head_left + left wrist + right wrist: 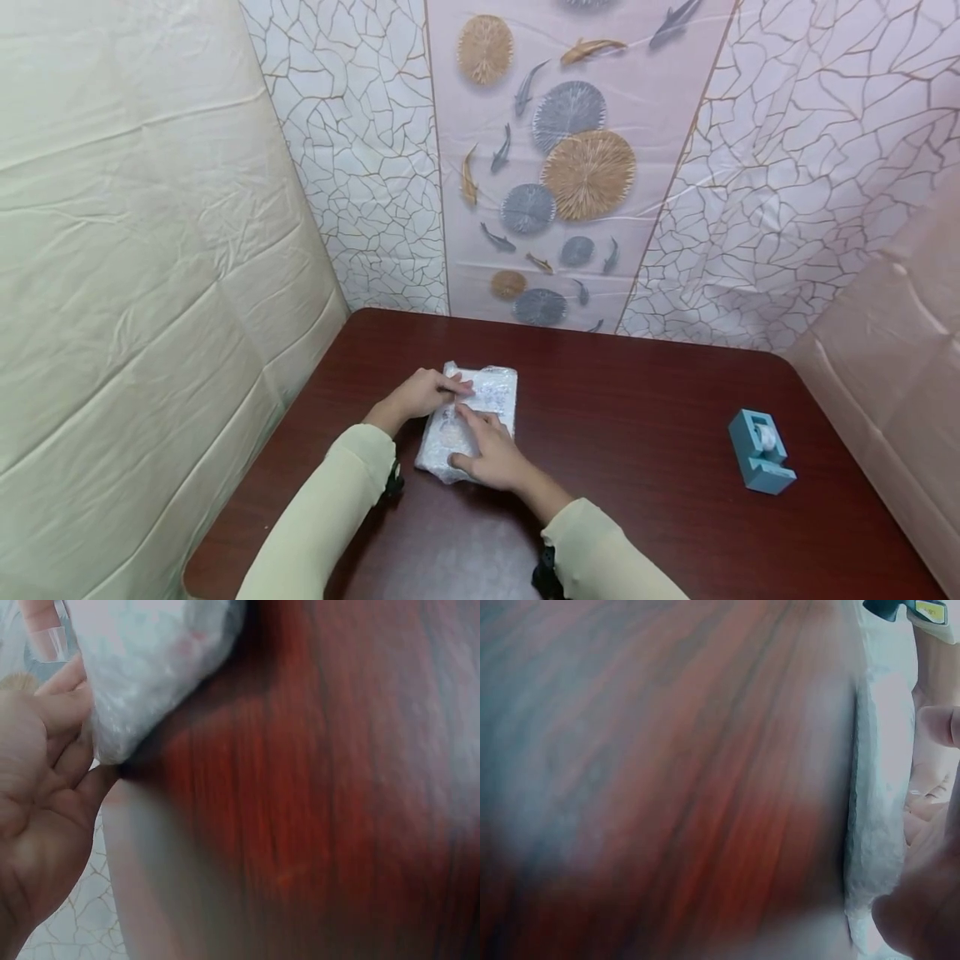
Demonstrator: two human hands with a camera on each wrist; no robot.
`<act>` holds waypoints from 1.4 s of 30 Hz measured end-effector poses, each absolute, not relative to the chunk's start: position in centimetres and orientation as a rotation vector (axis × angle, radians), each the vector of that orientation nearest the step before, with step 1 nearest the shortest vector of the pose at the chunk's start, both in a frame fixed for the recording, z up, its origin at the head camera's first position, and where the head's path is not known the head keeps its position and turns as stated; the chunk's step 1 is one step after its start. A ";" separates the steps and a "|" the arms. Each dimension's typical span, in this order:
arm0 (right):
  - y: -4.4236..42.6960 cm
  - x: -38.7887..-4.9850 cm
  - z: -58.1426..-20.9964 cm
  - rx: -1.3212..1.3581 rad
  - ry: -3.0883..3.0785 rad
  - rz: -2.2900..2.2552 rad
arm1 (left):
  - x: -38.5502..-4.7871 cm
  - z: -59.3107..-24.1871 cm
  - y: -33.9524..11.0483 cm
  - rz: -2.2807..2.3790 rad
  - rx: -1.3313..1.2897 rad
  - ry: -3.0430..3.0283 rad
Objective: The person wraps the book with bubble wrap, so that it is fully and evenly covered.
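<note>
A flat, white package in bubble wrap (491, 400) lies on the table, left of its middle. My left hand (423, 393) holds it at its left edge; the left wrist view shows bent fingers (75, 750) against the edge near one corner. From the right, my right hand (491, 454) rests on the wrap, its index finger stretched towards the left fingertips and its thumb on the near part. A small clear strip that looks like tape (51, 645) shows by a fingertip in the left wrist view. The package's side (881, 787) is seen beside the right hand.
A blue-grey tape dispenser (761, 454) with a roll of clear tape stands at the right of the dark red-brown table (637, 433). Pale padded panels (187, 208) flank the table, and a patterned cloth (390, 167) hangs behind it.
</note>
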State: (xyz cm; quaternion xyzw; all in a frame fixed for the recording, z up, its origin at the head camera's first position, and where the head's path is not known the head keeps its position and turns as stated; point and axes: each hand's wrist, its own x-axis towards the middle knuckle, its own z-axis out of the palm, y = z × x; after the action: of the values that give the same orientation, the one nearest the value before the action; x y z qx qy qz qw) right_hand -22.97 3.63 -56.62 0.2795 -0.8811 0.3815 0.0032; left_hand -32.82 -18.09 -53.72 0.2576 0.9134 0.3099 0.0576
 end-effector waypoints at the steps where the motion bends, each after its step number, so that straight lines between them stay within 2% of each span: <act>1: 3.5 -22.7 -56.0 0.882 -2.786 1.173 | -32.8 -53.7 -18.2 0.935 0.777 2.750; 7: 3.1 -22.2 -54.7 0.902 -2.902 1.010 | -32.2 -53.4 -18.5 1.066 0.634 2.522; 15: 2.9 -22.6 -55.1 0.942 -2.908 0.910 | -32.2 -52.9 -18.7 1.175 0.533 2.316; 20: 2.7 -23.1 -56.0 0.902 -2.914 0.858 | -32.1 -52.8 -18.6 1.195 0.566 2.231; 27: 2.4 -22.5 -55.0 0.889 -2.942 0.847 | -31.9 -53.1 -18.6 1.261 0.575 2.150; 42: 2.4 -22.5 -55.3 0.905 -2.921 0.828 | -31.7 -52.7 -18.8 1.120 0.717 2.273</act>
State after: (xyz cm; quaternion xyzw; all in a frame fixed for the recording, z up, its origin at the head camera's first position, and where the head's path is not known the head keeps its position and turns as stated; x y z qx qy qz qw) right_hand -22.48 2.40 -55.30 0.2857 -0.9219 0.2612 -0.0133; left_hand -31.71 -18.81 -52.70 0.2634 0.8356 0.4115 0.2512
